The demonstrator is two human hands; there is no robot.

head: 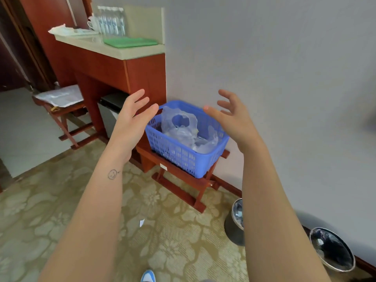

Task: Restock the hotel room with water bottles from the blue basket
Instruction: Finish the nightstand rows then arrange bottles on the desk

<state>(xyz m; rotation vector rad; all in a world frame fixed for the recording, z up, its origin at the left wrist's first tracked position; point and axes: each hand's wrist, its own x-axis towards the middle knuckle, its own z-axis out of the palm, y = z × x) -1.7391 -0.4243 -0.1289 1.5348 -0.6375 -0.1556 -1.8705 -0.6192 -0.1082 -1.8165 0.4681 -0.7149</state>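
The blue basket point(179, 151) stands on a low wooden rack point(183, 178) against the wall. Crumpled clear plastic wrap point(181, 127) lies inside it; I can make out no bottle in the basket. Several water bottles point(111, 23) stand upright in a row at the back of the counter point(126, 50), beside a white cup. My left hand point(133, 112) hovers at the basket's left rim, fingers spread, holding nothing. My right hand point(232, 112) hovers above its right rim, also spread and holding nothing.
A green cloth point(130, 42) lies on the counter. A small fridge point(110, 110) sits under the counter. A second wooden rack point(61, 104) with a wrapped item stands at the left. Two round bins point(236, 222) point(330, 250) stand on the floral carpet by the right wall.
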